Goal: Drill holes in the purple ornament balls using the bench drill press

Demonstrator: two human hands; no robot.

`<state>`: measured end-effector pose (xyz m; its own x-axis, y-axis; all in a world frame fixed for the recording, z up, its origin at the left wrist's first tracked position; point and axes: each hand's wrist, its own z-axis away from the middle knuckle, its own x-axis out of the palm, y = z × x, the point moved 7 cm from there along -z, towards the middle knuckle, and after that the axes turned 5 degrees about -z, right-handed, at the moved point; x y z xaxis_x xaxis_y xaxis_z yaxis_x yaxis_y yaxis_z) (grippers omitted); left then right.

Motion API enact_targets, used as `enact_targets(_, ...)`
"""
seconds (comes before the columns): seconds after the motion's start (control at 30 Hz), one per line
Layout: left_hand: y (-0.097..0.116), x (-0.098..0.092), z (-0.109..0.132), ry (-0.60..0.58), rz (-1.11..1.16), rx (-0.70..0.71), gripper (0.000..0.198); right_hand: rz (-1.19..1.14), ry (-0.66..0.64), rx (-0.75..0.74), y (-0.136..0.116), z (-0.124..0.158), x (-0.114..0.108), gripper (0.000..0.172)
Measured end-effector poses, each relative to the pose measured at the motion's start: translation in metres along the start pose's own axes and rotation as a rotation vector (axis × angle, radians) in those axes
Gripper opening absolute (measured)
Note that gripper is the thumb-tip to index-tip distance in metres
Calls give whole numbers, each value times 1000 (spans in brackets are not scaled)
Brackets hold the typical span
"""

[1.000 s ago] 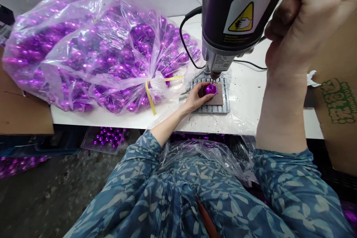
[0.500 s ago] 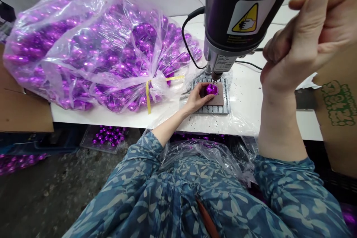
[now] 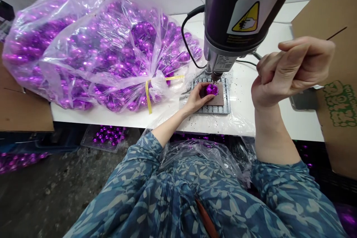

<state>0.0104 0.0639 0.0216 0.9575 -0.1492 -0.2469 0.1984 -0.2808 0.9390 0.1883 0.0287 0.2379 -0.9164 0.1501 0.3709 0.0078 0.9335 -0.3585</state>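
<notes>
A shiny purple ball (image 3: 212,89) rests on a brown board (image 3: 219,100) over the slotted metal base (image 3: 227,107) of a drill press (image 3: 234,26). Fingers and thumb of my left hand (image 3: 198,97) are closed around the ball's left side. The drill bit (image 3: 214,80) points down at the top of the ball; whether it has entered the surface I cannot tell. On the right, my right hand (image 3: 290,68) is wrapped around the drill press lever (image 3: 257,55), most of which is hidden by the fist.
A large clear bag (image 3: 92,52) of purple balls, tied with yellow ribbon (image 3: 148,98), fills the table's left. Cardboard boxes (image 3: 340,70) flank both sides. Dark shavings dot the white table (image 3: 242,100). Below, a clear bin (image 3: 107,137) holds more purple balls.
My right hand has come down and slightly left, swinging the lever downward. My left hand and the ball stay in place.
</notes>
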Motion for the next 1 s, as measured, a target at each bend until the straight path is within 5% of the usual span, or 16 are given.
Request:
enact_targets(0.5, 0, 1, 2, 10, 11, -15, 57, -77, -33, -159, 7, 27, -15, 26)
enact_targets(0.67, 3, 0, 1, 15, 20, -36, 55, -69, 38, 17, -5, -15, 11, 22)
enact_targets(0.83, 11, -5, 11, 47, -3, -27, 55, -79, -6, 263, 9, -59, 35, 44)
enact_targets(0.93, 32, -11, 38, 76, -106, 98, 57, -98, -32, 318, 18, -64, 37, 47)
enact_targets(1.0, 52, -9, 60, -7, -155, 251, 59, -119, -27, 304, 19, -64, 36, 46)
